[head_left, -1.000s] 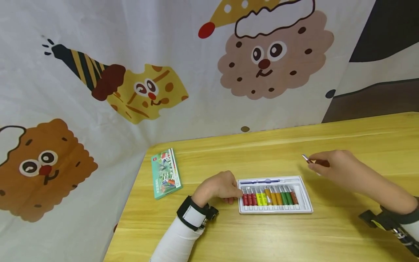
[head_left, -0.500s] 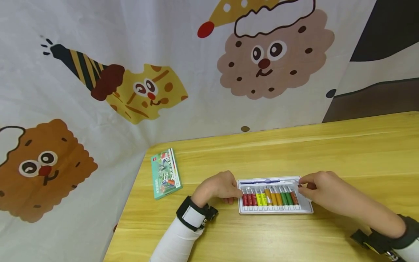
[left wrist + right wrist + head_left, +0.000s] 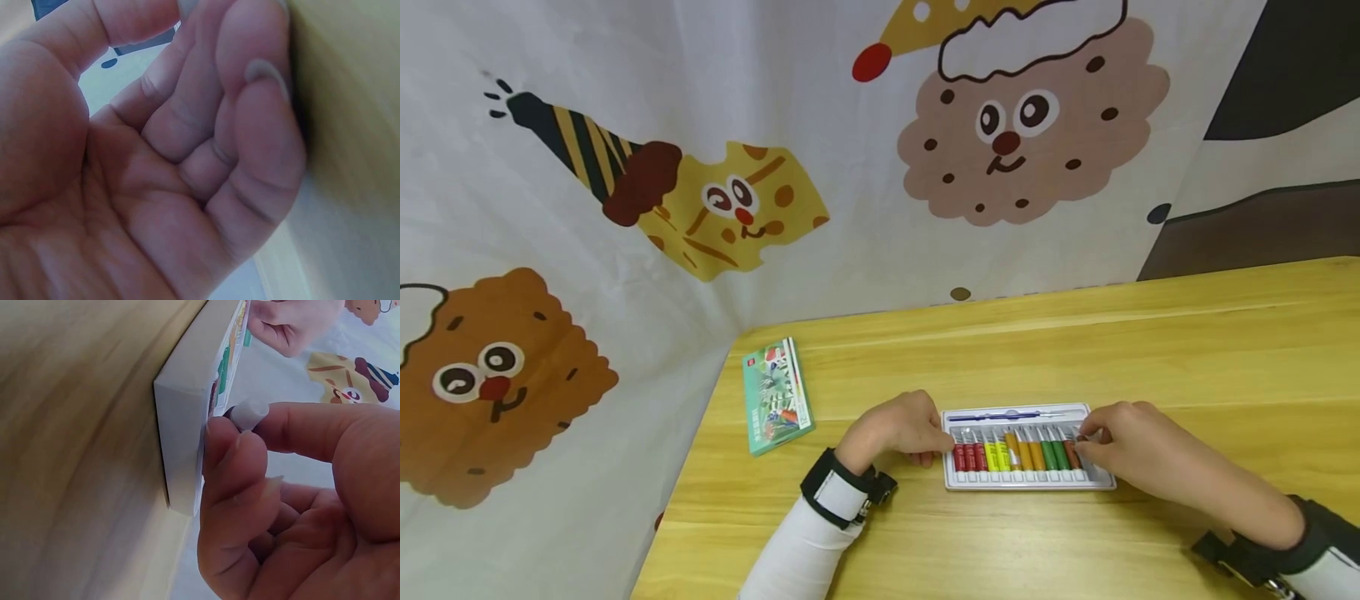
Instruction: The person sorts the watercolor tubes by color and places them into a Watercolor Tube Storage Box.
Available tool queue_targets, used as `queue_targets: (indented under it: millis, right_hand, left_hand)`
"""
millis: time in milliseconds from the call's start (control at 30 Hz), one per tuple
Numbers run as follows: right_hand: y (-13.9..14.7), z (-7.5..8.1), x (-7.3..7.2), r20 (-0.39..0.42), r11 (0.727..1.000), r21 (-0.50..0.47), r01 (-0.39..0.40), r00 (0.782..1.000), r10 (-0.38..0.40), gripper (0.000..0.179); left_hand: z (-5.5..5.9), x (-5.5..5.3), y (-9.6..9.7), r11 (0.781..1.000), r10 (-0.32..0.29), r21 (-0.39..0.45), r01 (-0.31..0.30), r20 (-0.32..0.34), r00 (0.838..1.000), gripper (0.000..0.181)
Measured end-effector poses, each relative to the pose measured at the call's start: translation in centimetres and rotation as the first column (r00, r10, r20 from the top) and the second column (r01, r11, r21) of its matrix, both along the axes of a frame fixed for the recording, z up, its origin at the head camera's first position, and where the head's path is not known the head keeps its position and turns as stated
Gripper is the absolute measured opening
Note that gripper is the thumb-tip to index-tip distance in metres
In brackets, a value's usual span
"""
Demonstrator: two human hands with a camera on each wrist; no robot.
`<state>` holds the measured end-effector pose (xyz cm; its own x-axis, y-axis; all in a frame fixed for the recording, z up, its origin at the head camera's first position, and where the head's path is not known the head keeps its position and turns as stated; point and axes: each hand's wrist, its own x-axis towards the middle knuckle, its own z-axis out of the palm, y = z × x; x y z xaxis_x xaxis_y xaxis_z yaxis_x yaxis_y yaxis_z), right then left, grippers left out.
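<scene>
A shallow white tray (image 3: 1030, 487) lies on the table, holding a row of paint tubes (image 3: 992, 455) in red, yellow, orange, green and brown. A blue-handled paintbrush (image 3: 992, 417) lies along its far side. My left hand (image 3: 898, 427) holds the tray's left edge, its other fingers curled against the tabletop. My right hand (image 3: 1138, 442) pinches a paint tube over the tray's right end, beside the brown tube. In the right wrist view that tube's white cap (image 3: 249, 415) shows between thumb and fingers; most of its body is hidden.
A green illustrated box (image 3: 778, 396) lies on the wooden table (image 3: 880, 350) at the far left. Behind the table hangs a white cloth (image 3: 850, 258) printed with cartoon biscuits and cheese. Both wrists wear black straps with cameras.
My right hand has moved left and nearer, bringing the paint tube from beyond the tray to its right end. My left hand has stayed at the tray's left edge.
</scene>
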<state>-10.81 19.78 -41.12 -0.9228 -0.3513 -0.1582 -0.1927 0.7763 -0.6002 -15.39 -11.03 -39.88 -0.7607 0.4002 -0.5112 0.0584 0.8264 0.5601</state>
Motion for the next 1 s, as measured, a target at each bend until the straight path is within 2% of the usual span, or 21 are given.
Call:
queue_targets:
  millis: [133,333,667,1000]
  right_hand:
    - [-0.2,-0.1,0.1,0.023,1.0,-0.006,0.02,1.0,-0.02,0.014]
    - [-0.3,-0.4,0.2,0.04,1.0,0.01,0.03,0.999,-0.03,0.018]
    - [0.8,-0.3,0.2,0.028,0.998,0.02,-0.058,0.998,0.058,0.025]
    - [0.8,-0.4,0.1,0.063,0.997,0.012,-0.07,0.996,0.069,0.028]
  left_hand:
    - [0.1,0.0,0.0,1.0,0.007,-0.004,-0.007,0.0,1.0,0.032]
    - [0.2,0.1,-0.1,1.0,0.017,0.004,-0.017,-0.002,1.0,0.032]
    - [0.3,0.1,0.0,1.0,0.01,0.004,-0.01,-0.001,1.0,0.031]
    - [0.2,0.1,0.0,1.0,0.009,0.004,-0.009,-0.004,1.0,0.031]
